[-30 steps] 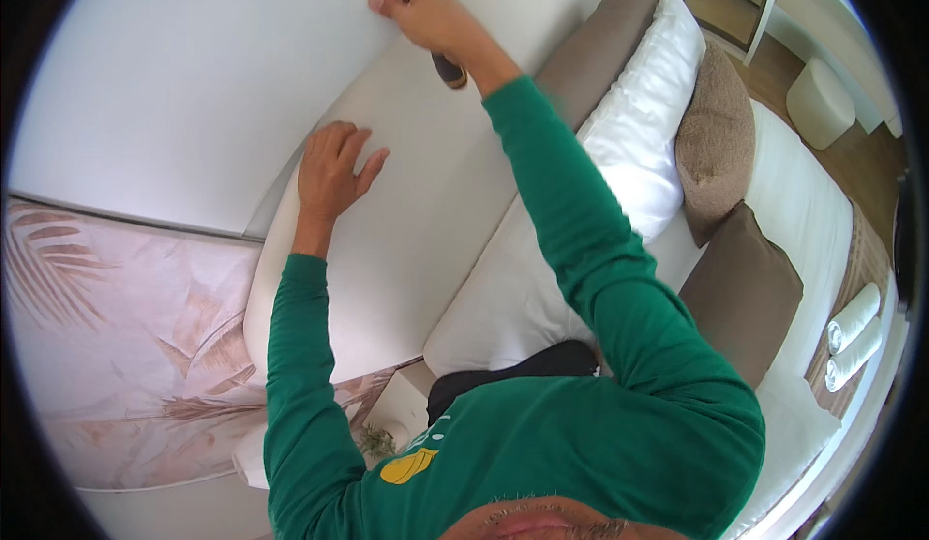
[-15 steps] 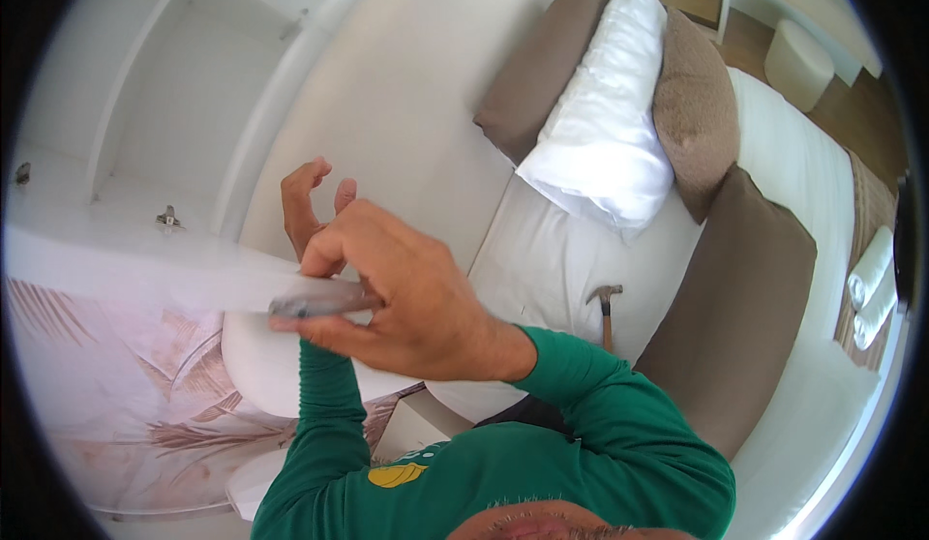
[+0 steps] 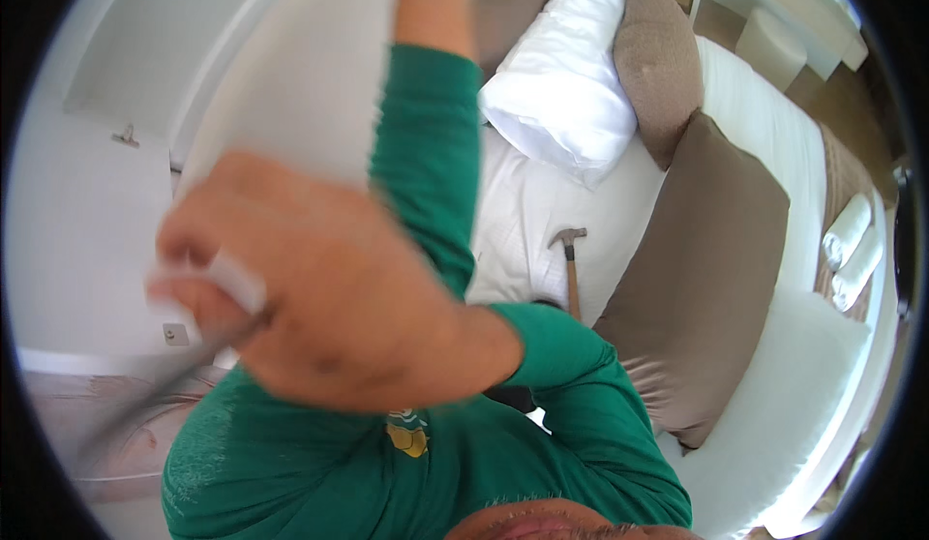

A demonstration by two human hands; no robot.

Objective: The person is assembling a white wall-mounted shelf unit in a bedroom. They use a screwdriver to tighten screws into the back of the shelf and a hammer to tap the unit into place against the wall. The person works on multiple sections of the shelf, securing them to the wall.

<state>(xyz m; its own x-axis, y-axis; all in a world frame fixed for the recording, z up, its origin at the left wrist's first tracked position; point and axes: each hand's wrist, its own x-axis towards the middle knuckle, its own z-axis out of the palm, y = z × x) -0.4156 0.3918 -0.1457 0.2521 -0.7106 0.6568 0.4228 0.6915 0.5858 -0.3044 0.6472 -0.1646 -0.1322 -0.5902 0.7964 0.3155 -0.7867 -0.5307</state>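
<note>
My right hand (image 3: 329,288) is closed in front of me, smeared by motion. It grips a tool with a thin dark shaft (image 3: 164,395) that points down to the left. Between the fingers a whitish patch (image 3: 235,279) shows; blur hides the tool's exact kind. My left forearm (image 3: 435,17) reaches up past the top edge, so the left hand is out of the picture. To the left is a white cabinet (image 3: 106,221) with a metal hinge plate (image 3: 126,136) on its panel.
A claw hammer (image 3: 571,259) with a wooden handle lies on the white bed (image 3: 513,201). Around it are a white pillow (image 3: 571,75), a brown furry cushion (image 3: 660,66) and a long brown cushion (image 3: 711,269). Rolled white towels (image 3: 850,240) lie at the far right.
My left arm has stretched upward, taking its hand out of view. The right hand has come closer and lower left, with the tool's shaft now showing. The view has shifted slightly.
</note>
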